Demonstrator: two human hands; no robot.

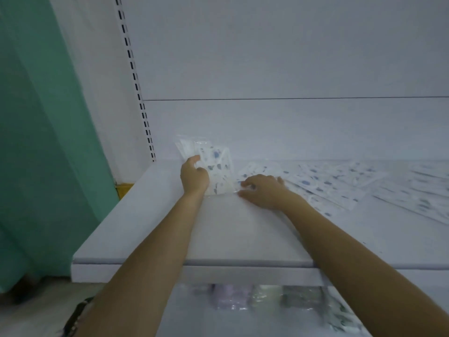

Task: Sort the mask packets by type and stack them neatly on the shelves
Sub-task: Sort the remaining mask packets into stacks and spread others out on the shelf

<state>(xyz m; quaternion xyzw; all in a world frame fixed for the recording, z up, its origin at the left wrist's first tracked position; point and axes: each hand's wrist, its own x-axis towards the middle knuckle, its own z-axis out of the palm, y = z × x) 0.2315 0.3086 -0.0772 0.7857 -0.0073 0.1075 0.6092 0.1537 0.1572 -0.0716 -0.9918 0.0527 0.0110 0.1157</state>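
- Mask packets (216,166) in a small stack, clear wrappers with a blue-speckled print, stand tilted near the back left of the upper shelf (170,227).
- Left hand (194,177) grasps this stack from its left side; the fingers curl round the upper left edge and the thumb lies against the front.
- Right hand (264,190) rests palm down just to the right of the stack, its fingers loosely bent and spread, and it grips nothing that can be seen. Its fingertips reach the lower right corner of the stack.
- Loose packets (340,186) of the same speckled print lie flat and overlapping on the shelf. They spread from under the right hand to the right edge of the view.
- Both bare forearms reach in over the front lip of the shelf.
- Lower shelf (213,319) below the lip holds a row of other packets (233,297), purplish and greenish ones side by side. They are blurred, and their type cannot be told.
- White back panel (291,57) rises behind the upper shelf, with a slotted upright (136,79) at its left edge.
- Green curtain (36,142) hangs to the left of the unit.
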